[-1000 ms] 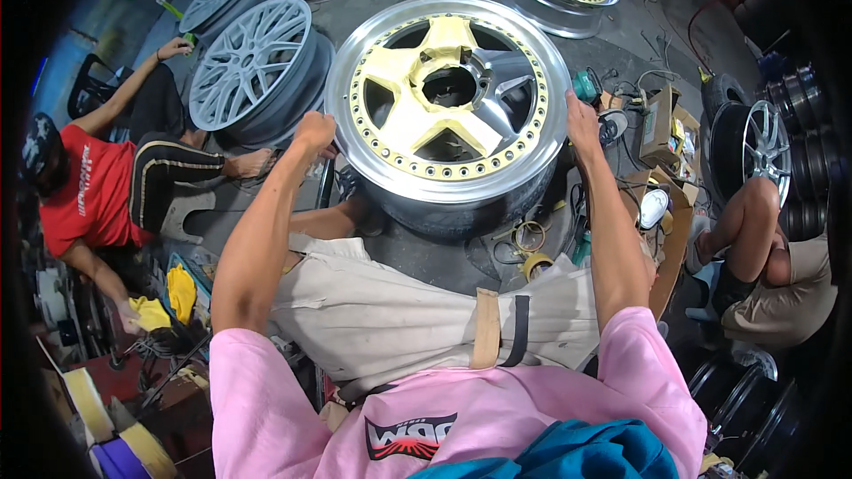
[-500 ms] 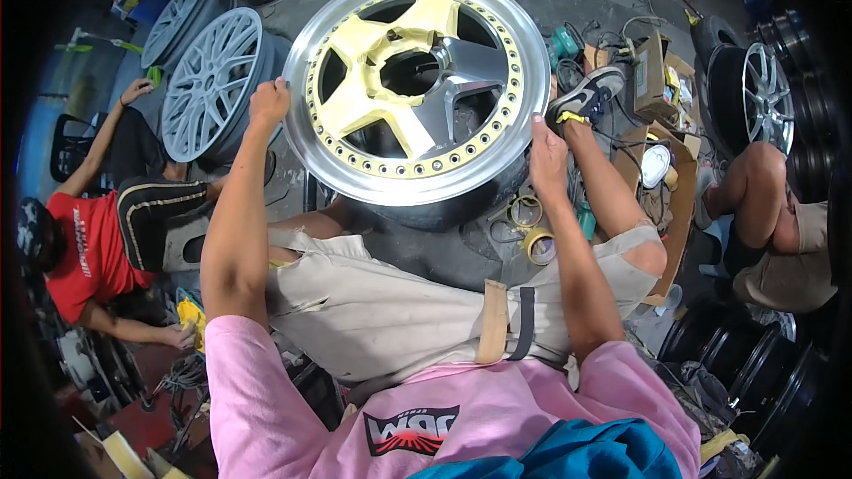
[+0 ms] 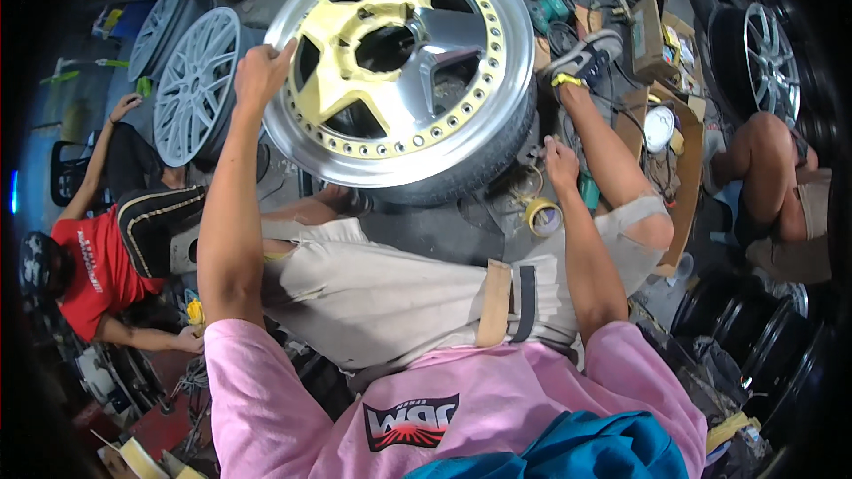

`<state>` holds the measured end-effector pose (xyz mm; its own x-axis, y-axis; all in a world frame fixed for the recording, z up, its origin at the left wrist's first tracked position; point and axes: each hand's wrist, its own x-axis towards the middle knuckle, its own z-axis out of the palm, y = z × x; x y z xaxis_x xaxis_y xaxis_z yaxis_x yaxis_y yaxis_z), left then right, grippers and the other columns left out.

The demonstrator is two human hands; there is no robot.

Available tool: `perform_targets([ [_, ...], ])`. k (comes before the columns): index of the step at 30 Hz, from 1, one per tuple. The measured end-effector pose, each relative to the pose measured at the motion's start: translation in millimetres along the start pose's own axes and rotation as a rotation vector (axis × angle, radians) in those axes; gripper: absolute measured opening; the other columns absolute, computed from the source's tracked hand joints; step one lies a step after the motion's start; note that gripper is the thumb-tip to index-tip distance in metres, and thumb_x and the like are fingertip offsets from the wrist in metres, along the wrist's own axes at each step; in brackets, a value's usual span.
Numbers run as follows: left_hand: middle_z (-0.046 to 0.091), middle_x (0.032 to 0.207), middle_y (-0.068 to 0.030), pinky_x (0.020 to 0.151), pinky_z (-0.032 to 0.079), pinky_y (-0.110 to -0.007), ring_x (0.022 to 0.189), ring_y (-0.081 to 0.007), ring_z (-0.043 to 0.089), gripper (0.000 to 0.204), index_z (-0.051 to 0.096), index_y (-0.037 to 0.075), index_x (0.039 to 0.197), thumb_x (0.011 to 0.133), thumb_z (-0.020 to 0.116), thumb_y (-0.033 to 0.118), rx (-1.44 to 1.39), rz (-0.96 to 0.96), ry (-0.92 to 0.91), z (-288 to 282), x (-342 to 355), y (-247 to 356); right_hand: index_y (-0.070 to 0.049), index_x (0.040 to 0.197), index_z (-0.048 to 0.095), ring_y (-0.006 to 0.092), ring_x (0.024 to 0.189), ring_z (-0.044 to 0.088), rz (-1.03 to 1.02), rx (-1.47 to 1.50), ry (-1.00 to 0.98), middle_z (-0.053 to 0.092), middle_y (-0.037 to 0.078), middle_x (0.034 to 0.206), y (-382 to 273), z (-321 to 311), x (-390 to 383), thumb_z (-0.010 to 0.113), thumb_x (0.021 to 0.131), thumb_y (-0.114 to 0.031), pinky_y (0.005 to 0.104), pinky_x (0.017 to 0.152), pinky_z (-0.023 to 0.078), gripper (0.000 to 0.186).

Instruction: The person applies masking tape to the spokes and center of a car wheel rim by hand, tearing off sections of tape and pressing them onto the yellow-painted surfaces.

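Note:
A large polished wheel lies tilted on a tyre, with yellow masking over much of its five-spoke centre and bare metal on the lower-right spokes. My left hand grips the left side of its rim, fingers curled. My right hand is off the wheel, just right of the tyre, fingers curled around something small that I cannot make out. A roll of yellow tape lies below that hand.
White wheels stand at left beside a co-worker in red. Another person sits at right near a silver wheel. Cardboard boxes of supplies, a green power tool and stacked black wheels surround me.
My right hand has let go of the rim and moved down and right of it. The wheel and my left hand have shifted up and left in view.

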<state>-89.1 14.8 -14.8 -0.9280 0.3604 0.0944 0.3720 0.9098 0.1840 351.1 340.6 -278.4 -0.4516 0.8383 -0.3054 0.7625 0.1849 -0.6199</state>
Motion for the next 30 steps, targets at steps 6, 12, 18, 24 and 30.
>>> perform_targets([
  [6,0.058,0.046,-0.0051,0.045,0.045,-0.029,0.039,-0.0140,0.055,0.063,0.064,0.003,0.053,0.084,0.082,0.055,-0.171,0.129,-0.525,15,-19,47,-0.006,0.095,0.077,0.0428,0.105,0.069,0.114,0.016,-0.103,0.075,0.022,0.104,24,-4,0,0.058,0.098,-0.049,0.0510,0.094,0.052,0.047],
  [12,0.061,0.050,-0.0081,0.040,0.041,-0.029,0.038,-0.0141,0.055,0.055,0.066,0.000,0.059,0.082,0.087,0.046,-0.177,0.106,-0.519,26,-12,56,-0.004,0.102,0.077,0.0448,0.109,0.068,0.093,-0.220,-0.149,0.073,0.026,0.109,48,-5,0,0.064,0.094,-0.049,0.0499,0.096,0.053,0.048],
  [18,0.065,0.053,-0.0085,0.049,0.051,-0.031,0.044,-0.0167,0.063,0.069,0.069,-0.001,0.059,0.087,0.077,0.062,-0.141,0.152,-0.501,21,-21,48,-0.008,0.118,0.078,0.0328,0.116,0.071,-0.099,-0.871,-0.755,0.075,0.013,0.124,48,11,-49,0.081,0.077,-0.048,0.0424,0.097,0.058,0.057],
  [24,0.069,0.063,-0.0095,0.055,0.057,-0.031,0.054,-0.0167,0.068,0.066,0.071,-0.003,0.072,0.094,0.070,0.060,-0.391,0.025,-0.479,-7,-22,67,-0.013,0.120,0.078,0.0247,0.119,0.072,-0.135,-1.031,-0.749,0.075,0.008,0.128,43,31,-77,0.081,0.083,-0.041,0.0375,0.096,0.059,0.047],
  [30,0.074,0.069,-0.0091,0.069,0.060,-0.034,0.062,-0.0184,0.073,0.056,0.074,0.000,0.077,0.097,0.068,0.052,-0.341,0.060,-0.417,-15,-17,59,-0.008,0.118,0.077,0.0272,0.116,0.073,-0.216,-1.108,-0.613,0.075,0.013,0.123,53,39,-73,0.062,0.095,-0.028,0.0390,0.095,0.058,0.035],
])
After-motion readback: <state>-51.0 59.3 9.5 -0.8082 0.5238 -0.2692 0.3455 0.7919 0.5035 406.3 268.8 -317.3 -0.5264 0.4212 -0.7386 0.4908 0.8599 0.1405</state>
